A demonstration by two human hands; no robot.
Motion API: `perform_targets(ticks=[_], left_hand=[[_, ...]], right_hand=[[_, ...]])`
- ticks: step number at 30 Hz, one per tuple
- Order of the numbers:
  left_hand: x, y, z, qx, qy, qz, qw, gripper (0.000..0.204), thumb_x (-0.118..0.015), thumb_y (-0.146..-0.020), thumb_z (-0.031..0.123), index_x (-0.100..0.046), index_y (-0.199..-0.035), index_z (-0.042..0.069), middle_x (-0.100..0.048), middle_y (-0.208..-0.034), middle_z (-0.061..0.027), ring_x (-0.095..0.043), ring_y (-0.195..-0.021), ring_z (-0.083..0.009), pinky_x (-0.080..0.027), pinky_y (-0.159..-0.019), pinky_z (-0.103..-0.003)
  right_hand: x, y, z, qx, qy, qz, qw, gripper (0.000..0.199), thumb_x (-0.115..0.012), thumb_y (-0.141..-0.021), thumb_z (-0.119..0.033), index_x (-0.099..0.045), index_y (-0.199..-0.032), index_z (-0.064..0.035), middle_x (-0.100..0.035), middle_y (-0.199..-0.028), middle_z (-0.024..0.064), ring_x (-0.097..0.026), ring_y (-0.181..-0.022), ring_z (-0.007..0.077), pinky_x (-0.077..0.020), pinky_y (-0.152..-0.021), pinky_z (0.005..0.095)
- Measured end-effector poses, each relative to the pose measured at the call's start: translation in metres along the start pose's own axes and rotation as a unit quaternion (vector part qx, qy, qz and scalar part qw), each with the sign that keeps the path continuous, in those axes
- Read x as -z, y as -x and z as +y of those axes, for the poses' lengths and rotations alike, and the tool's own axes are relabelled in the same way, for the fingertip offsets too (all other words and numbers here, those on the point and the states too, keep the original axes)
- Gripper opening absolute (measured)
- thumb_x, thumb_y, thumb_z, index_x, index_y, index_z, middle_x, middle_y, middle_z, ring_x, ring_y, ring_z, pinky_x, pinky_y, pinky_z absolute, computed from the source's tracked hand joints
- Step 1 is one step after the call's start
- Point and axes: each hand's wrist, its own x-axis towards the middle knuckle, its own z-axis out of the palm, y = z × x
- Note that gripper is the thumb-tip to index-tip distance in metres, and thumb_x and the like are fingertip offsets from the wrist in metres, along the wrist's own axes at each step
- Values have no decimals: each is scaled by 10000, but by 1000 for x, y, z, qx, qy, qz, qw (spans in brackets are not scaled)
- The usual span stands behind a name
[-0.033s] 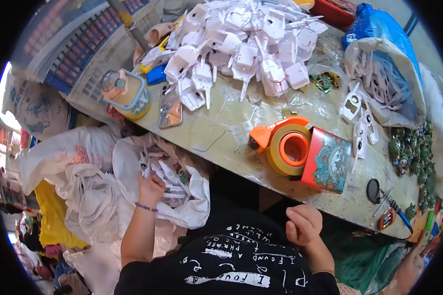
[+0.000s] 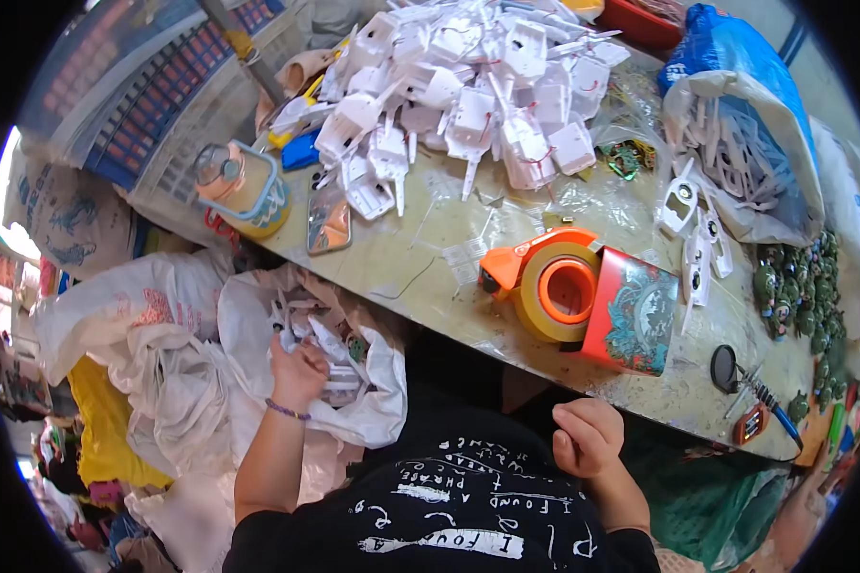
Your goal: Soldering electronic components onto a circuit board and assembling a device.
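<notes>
White woven plastic makes up the open sack (image 2: 385, 406) beside the table, and in its mouth lie slender white plastic parts (image 2: 327, 336). The left hand (image 2: 298, 372), with a purple beaded bracelet (image 2: 288, 412) at the wrist, is in that opening, its fingers bent among the parts; some lie just past its fingertips, others to its right and partly behind it. I cannot tell whether the fingers grip one. The right hand (image 2: 589, 435) is curled into a loose fist near the edge of the pale, plastic-covered table (image 2: 392, 277); whether it encloses anything is hidden. Behind it on the table are an orange tape dispenser (image 2: 518, 258) and a red-and-teal patterned box (image 2: 640, 315).

Compared with the earlier frame, the left hand sits slightly farther right and covers more of the long white parts, while the right fist looks nearly unchanged.
</notes>
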Motion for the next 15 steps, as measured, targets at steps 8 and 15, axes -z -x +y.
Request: perform_targets(ticks=[8,15], left_hand=[[-165,25,-52,-238,-564,-361,704,325,-554,-950,290,-595,-1161,47,-613,-850,-54,-531,-643,-117,-440,-595,-270],[-300,-49,-91,-411,-724,-240,499,456,-621,-857,410,-656,-1024,-13,-673,-825,-143,-642,-767,-259,-496,-726,-348]], right_hand=[[3,6,-6,-43,3,21,999,229,-688,-727,-51,-656,-949,-2,-646,-793,109,-627,-629,251,-504,-537,324],[2,2,-12,-55,7,25,998,234,-701,-720,-35,-657,-948,-8,-640,-780,104,-621,-618,248,-495,-525,319]])
